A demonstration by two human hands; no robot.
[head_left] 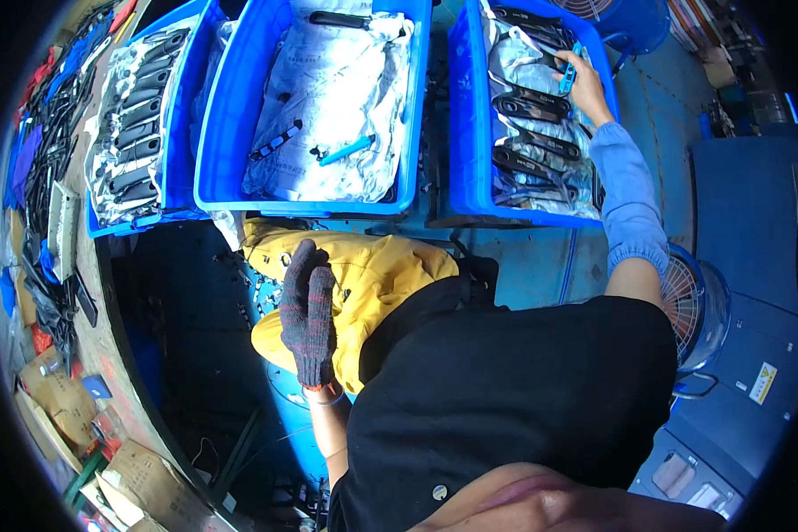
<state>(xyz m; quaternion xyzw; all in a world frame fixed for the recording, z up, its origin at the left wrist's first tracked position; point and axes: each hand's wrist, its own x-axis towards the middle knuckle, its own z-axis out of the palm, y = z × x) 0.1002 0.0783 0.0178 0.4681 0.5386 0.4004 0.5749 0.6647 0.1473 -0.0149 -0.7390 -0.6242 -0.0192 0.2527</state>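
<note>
My right hand [589,94], bare above a light-blue sleeve cover, is closed around a light-blue utility knife [568,81]. It is over the right side of the right-hand blue bin [472,133]. Beneath and beside it, black crank arms [534,106] lie in rows on crumpled plastic wrap. My left hand [309,306] wears a dark knitted glove and rises in front of my yellow-covered lap [372,266]. Its fingers are stretched out with nothing visible in them. A second light-blue tool [346,151] and a black-and-white piece [277,142] lie on white wrapping in the middle blue bin [309,207].
Another blue bin [195,89] at the left holds more black crank arms. Along the far left, a cluttered bench [120,355] carries black parts, bags and cardboard. A round fan [687,306] stands by my right elbow, beside dark blue cabinets [745,230].
</note>
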